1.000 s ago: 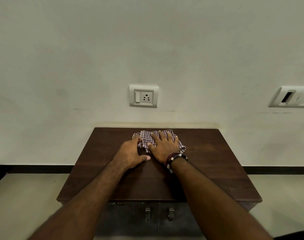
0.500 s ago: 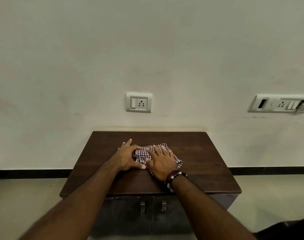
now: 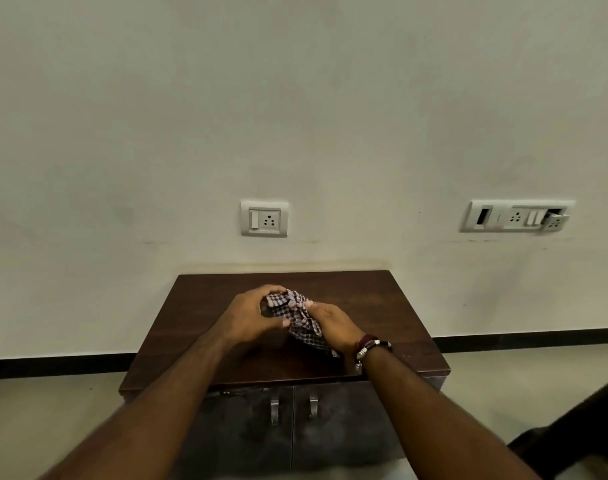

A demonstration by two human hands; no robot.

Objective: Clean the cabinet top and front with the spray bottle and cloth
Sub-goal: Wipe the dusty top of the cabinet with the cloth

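A checked cloth (image 3: 297, 315) is bunched up between both my hands, lifted just above the dark wooden cabinet top (image 3: 382, 299). My left hand (image 3: 250, 315) curls its fingers over the cloth's left end. My right hand (image 3: 333, 325), with bracelets at the wrist, grips the cloth's right side. The cabinet front (image 3: 340, 424) is dark, with two doors and two metal handles (image 3: 293, 407). No spray bottle is in view.
The cabinet stands against a pale wall. A socket plate (image 3: 264, 218) sits above it and a longer switch panel (image 3: 517, 216) is to the right. Light floor lies on both sides, and a dark object (image 3: 579, 427) fills the lower right corner.
Both hands lay flat on the spread cloth and slid it toward me across the top. Now they have gathered it and lifted it off the surface. The camera has pulled back.
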